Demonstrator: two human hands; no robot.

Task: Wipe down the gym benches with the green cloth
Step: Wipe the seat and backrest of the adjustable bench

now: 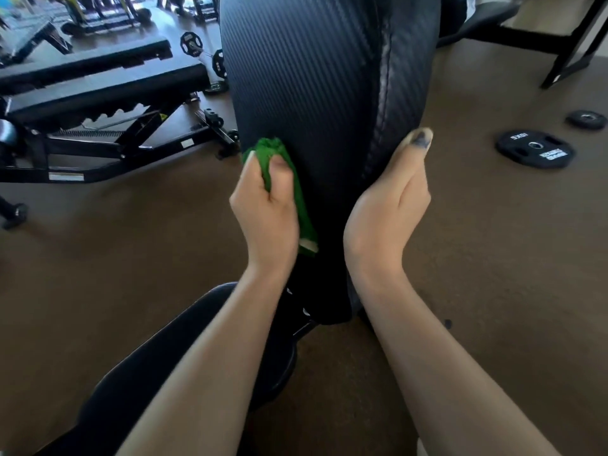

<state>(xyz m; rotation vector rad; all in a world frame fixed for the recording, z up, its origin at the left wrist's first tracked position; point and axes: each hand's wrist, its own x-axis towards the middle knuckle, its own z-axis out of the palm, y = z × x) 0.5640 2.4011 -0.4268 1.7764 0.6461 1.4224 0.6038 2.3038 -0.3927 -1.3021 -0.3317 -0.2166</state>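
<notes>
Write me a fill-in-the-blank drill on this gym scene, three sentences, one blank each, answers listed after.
1. The left hand grips a crumpled cloth whose colour is ____.
2. The right hand rests open against the ____ edge of the black ribbed vinyl bench pad.
3. The larger round black weight plate on the brown floor is marked ____.

Missing words: green; right; 10KG

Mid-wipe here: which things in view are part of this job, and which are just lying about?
In the job:
- green cloth, gripped by left hand
- black bench pad
- right hand, steadying the pad's edge

Lying about:
- large weight plate
- small weight plate
- adjustable bench at left, not being wiped
</notes>
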